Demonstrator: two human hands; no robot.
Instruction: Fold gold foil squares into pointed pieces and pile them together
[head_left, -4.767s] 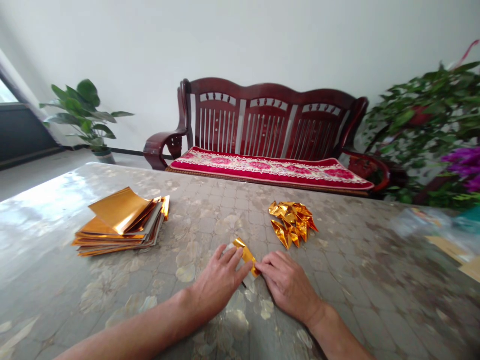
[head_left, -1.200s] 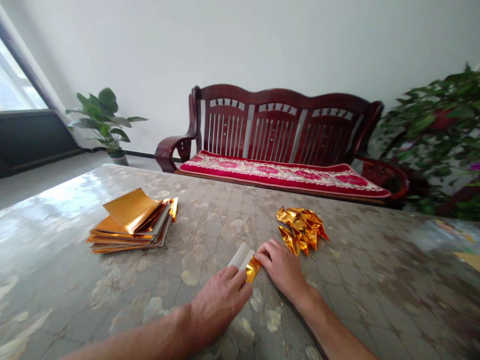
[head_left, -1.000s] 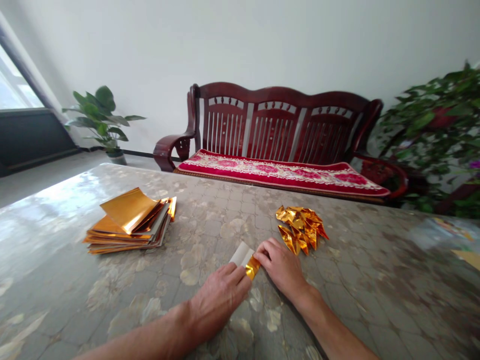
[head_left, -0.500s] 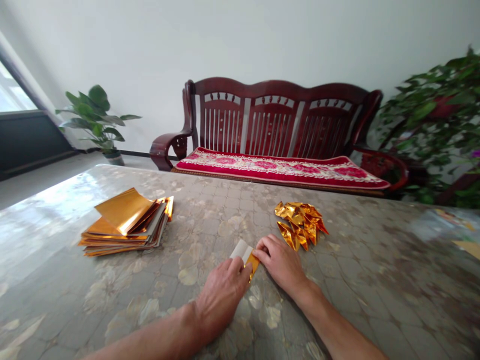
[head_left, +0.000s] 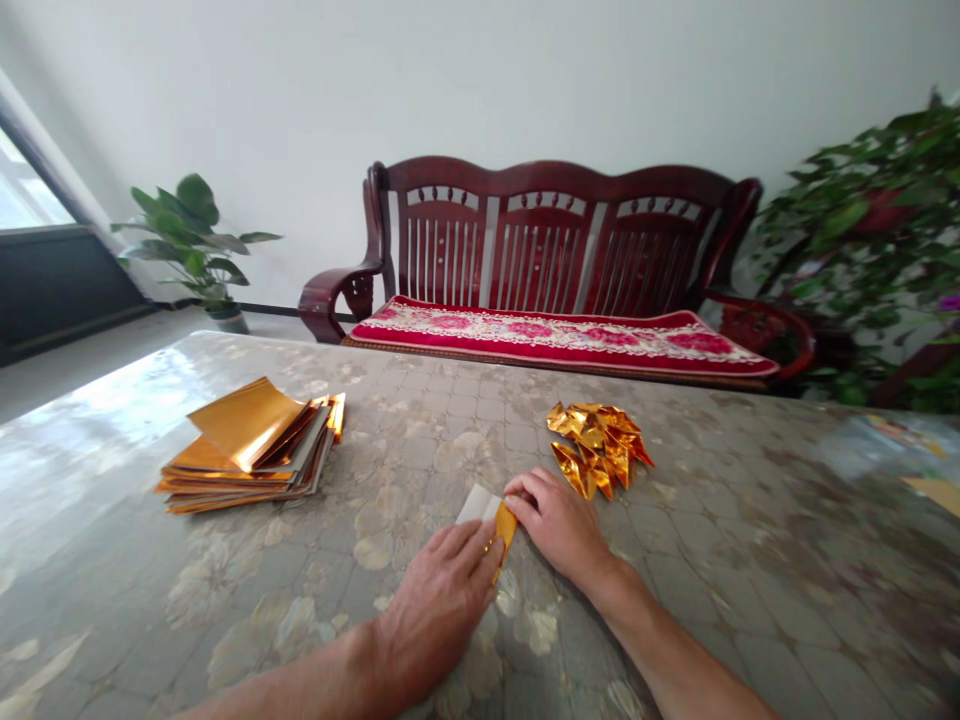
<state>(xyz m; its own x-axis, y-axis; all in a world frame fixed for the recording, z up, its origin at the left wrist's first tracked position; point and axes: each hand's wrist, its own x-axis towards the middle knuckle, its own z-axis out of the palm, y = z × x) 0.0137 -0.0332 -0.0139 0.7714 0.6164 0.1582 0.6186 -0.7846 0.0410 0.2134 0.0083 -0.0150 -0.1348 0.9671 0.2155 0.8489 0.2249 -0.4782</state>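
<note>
**Fold under both hands: a two-faced foil-paper sheet (head_left: 505, 526) creased on a floral-patterned tabletop (head_left: 420, 410)**

Leftmost, toward the tabletop's left edge and short of its far-left corner, lies a loose stack of gold foil-paper squares (head_left: 244, 445), the uppermost ones askew.

Next comes the left hand (head_left: 444, 588), its fingers nearly straight and side by side, laid flat over the sheet rather than gripping it. The sheet lies well in from the far edge, between the two hands, a grey face showing on its left and a gold folded strip on its right. At the strip's far end is the right hand (head_left: 561, 528), fingers curled in, thumb and forefinger closed on the corner.

The step in hand appears to be setting this fold. The next move would call for the left fingers holding the layers down while the right runs along the crease, keeping its edges aligned.

Beyond the right hand, nearer the far edge, sits a cluster of pointed gold foil shapes (head_left: 601, 448). Farthest right, a clear plastic bag (head_left: 874, 450) lies near the far edge, its contents blurred.
</note>
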